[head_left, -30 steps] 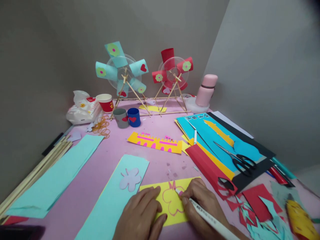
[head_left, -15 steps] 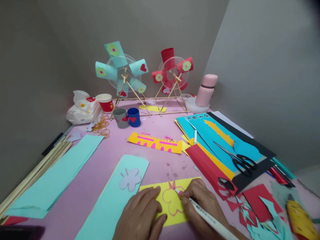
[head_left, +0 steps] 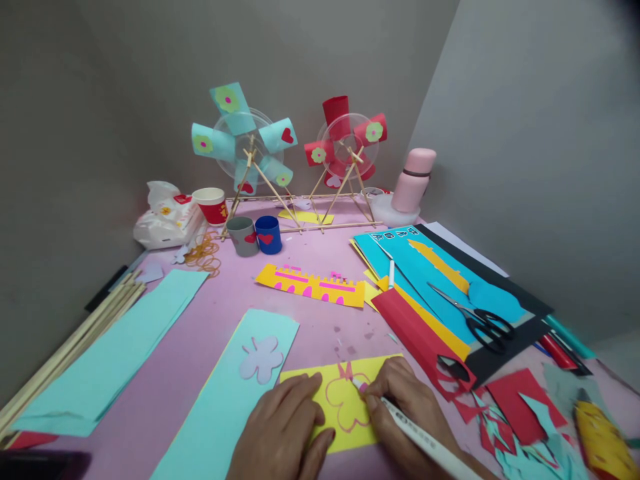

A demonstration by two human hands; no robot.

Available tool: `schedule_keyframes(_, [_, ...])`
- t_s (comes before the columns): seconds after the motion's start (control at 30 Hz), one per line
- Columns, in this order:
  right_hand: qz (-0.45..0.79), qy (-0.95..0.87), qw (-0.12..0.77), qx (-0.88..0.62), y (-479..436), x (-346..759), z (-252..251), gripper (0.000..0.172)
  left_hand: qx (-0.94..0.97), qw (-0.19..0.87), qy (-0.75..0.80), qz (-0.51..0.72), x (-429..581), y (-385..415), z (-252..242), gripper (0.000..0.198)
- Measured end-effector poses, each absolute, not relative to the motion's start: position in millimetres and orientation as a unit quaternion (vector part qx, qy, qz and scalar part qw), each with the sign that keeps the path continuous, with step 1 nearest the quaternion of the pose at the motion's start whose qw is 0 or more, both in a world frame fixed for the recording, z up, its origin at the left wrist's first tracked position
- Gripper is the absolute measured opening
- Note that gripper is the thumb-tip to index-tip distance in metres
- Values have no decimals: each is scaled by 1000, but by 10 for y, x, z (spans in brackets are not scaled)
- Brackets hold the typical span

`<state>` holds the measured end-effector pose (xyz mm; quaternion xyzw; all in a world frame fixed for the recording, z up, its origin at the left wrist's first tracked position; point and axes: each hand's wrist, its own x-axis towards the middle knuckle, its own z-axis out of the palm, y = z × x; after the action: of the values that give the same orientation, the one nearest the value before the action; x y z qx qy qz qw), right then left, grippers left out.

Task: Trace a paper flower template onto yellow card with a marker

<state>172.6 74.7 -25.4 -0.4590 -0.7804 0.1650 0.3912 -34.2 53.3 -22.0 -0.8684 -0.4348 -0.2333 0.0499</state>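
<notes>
A yellow paper [head_left: 345,437] lies at the front middle, bearing a butterfly outline [head_left: 341,407] in pinkish red. My right hand [head_left: 407,407] is closed round a white marker [head_left: 425,440], its tip on the upper right part of the outline. Flat on the paper's left part rests my left hand [head_left: 285,427], fingers spread slightly and holding nothing. Just left of the yellow paper, a pale lilac butterfly cutout [head_left: 261,360] lies on a light blue paper strip [head_left: 215,407].
Black-handled scissors [head_left: 480,323] lie on coloured sheets at right, near red and blue scraps [head_left: 525,407]. A yellow paper castle strip [head_left: 310,287] is mid-table. Behind stand two paper wheels [head_left: 250,150], small cups [head_left: 269,235] and a pink bottle [head_left: 414,180]. Wooden sticks [head_left: 75,340] lie left.
The marker tip has shifted very slightly to the right along the upper part of the outline. My left hand has stayed in place on the paper.
</notes>
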Motion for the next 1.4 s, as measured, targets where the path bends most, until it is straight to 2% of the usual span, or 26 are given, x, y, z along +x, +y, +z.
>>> schedule_keyframes(0.37, [170, -778, 388, -464, 757, 1732, -254, 15, -865, 67, -424, -260, -322, 554, -158, 5])
schedule_keyframes(1.1, [182, -770, 384, -476, 745, 1726, -242, 14, -866, 44, -442, -230, -322, 531, -191, 10])
schedule_keyframes(1.4, [168, -772, 388, -474, 757, 1742, -258, 12, -864, 60, -429, -256, -304, 560, -145, 5])
